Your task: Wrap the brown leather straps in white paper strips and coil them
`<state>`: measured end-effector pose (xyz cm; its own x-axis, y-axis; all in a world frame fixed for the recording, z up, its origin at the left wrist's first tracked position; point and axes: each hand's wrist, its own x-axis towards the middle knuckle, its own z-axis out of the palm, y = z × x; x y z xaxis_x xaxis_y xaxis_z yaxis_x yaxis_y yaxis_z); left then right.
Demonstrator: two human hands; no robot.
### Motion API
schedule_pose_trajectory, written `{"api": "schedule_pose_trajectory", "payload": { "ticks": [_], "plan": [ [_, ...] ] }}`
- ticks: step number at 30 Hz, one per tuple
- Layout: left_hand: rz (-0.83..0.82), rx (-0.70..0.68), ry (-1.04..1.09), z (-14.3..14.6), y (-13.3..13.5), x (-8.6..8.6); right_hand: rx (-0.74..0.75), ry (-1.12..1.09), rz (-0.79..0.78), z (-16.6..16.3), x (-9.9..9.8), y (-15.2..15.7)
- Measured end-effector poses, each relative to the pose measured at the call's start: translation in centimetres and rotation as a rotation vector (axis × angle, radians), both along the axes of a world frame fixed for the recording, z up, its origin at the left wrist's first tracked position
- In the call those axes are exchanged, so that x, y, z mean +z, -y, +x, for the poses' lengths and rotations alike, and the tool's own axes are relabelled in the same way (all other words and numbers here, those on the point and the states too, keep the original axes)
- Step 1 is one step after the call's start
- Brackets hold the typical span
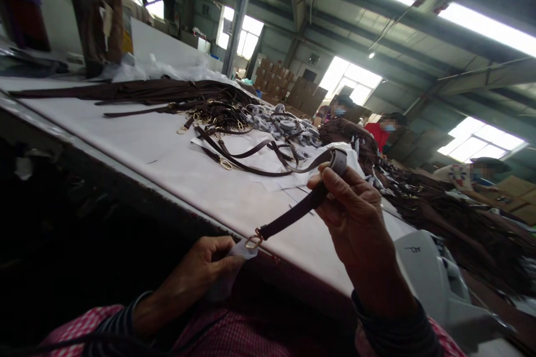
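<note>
My right hand (352, 206) is closed on a dark brown strap (293, 215), which it holds up above the table's front edge. From the strap's lower end hangs a gold metal clasp (253, 241). Pinched in my left hand (201, 268) is a thin white tissue paper (234, 268), its corner right at the clasp. The strap's long part loops back onto the table behind my right hand. Another gold ring (226, 164) lies among those loops.
A pile of brown straps with gold fittings (213, 111) lies on the white table (176, 184), beside grey-wrapped pieces (285, 125). At the right stands a white machine (427, 268) near dark brown material (456, 223). Several people work beyond; stacked cartons (274, 78) are behind.
</note>
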<state>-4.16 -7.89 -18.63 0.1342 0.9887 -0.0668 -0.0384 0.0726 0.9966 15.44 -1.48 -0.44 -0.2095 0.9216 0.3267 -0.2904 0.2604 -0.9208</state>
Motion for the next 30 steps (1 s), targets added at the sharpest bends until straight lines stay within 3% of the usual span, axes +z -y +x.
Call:
{"api": "schedule_pose_trajectory", "payload": {
  "ticks": [6, 13, 19, 23, 30],
  "plan": [
    [0.058, -0.068, 0.09, 0.3, -0.1, 1.4, -0.017, -0.015, -0.038, 0.0, -0.4, -0.2],
    [0.025, -0.161, 0.114, -0.4, -0.6, 2.9, -0.018, -0.048, -0.074, 1.0, -0.7, -0.7],
    [-0.026, -0.295, 0.26, 0.6, -1.5, 4.9, 0.046, -0.043, -0.067, 1.8, -0.7, -0.4],
    [0.009, -0.376, 0.279, 1.6, -2.4, 5.0, 0.073, -0.042, -0.085, 2.6, -1.0, -0.1],
    [-0.079, -0.51, 0.42, 4.3, -3.7, 5.4, 0.064, -0.074, -0.106, 4.9, -1.8, 0.5]
  ]
}}
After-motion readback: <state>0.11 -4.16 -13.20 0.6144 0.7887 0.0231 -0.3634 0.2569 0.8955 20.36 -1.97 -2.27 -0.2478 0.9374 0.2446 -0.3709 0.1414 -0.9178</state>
